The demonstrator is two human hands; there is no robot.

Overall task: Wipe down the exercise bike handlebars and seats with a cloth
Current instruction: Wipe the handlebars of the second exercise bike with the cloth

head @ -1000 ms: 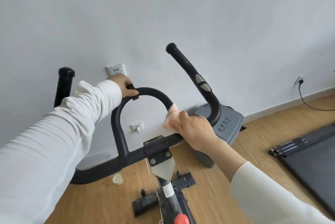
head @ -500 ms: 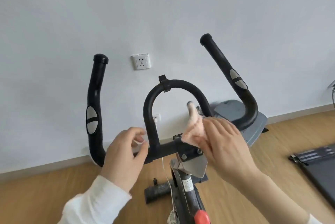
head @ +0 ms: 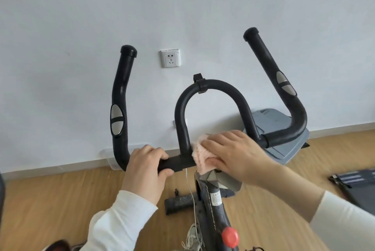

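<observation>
**White wall [head: 81,17], wood floor [head: 60,200]: cloth descends**

Left hand [head: 145,166], dropped from the loop, grips the black padded tubular handlebars [head: 223,87] at the crossbar. Right hand [head: 233,153] clamps a pink knitted cloth [head: 199,156] over the centre, just right of that grip. Braced so, firmer scrubbing looks likely.

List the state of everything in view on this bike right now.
Left hand, grips the handlebars left of centre.
Right hand, holds the cloth against the handlebars.
Cloth, bunched, wrapped over the crossbar.
Handlebars, gripped, cloth at centre.
Wall socket, nothing plugged in.
</observation>
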